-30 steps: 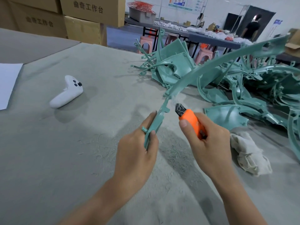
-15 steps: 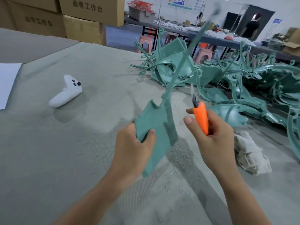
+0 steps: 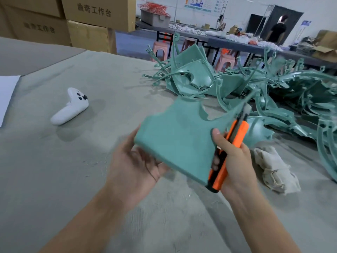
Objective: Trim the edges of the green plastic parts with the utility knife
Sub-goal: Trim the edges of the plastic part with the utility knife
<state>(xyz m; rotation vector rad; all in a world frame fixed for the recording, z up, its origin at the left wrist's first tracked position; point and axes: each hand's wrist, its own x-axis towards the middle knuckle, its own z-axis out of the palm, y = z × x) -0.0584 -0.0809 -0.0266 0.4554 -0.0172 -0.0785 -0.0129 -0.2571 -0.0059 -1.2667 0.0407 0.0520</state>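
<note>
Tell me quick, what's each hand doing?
Left hand: holding the green part from below.
Right hand: closed on the orange knife.

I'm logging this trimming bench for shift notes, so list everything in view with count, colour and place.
green plastic part: one, teal-green, held at centre
utility knife: one, orange and black, at that part's right edge
pile of green parts: uncounted, teal-green, far right of the table
game controller: one, white, table's left
cloth: one, off-white, right of the knife
paper sheet: one, white, left edge
cardboard boxes: several, brown, top left
stools: several, pink, beyond the table
person: one, black top, far back
left hand: under the part's lower left, fingers hidden
right hand: grips the knife
</note>
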